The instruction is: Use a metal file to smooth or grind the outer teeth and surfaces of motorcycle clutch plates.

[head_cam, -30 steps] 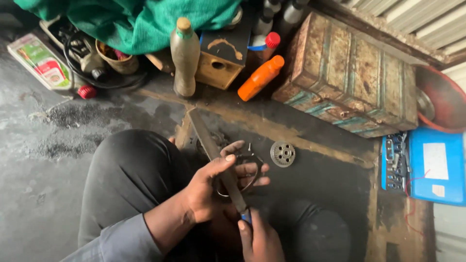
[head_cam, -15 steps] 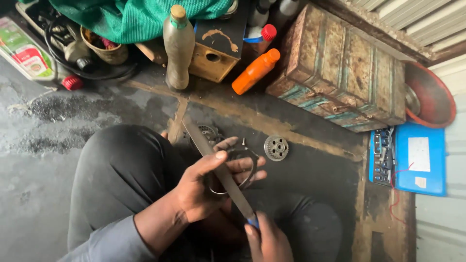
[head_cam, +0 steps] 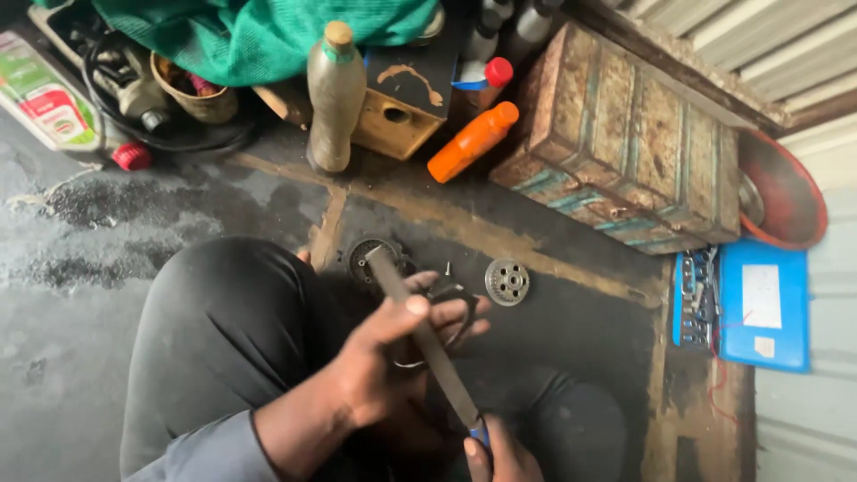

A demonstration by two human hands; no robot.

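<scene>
Metal file point(head_cam: 420, 335) laid across a metal ring point(head_cam: 444, 323), left hand point(head_cam: 384, 375) fingers pinching ring, right hand point(head_cam: 500, 455) fingers gripping handle

L hand point(head_cam: 379, 370), centre-bottom of frame: fingers curled in a grip, thumb up, forearm entering from lower left. R hand point(head_cam: 500, 455), bottom edge: closed fist, mostly cropped.

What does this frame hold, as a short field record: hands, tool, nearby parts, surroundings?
left hand: left hand grips a thin metal ring, thumb on the file
right hand: right hand holds the file's blue handle at the bottom edge
tool: long flat file, laid slanted across the ring
nearby parts: small toothed gear on the floor; a round part behind the file tip
surroundings: rusty metal box, orange bottle, blue tool case
</scene>
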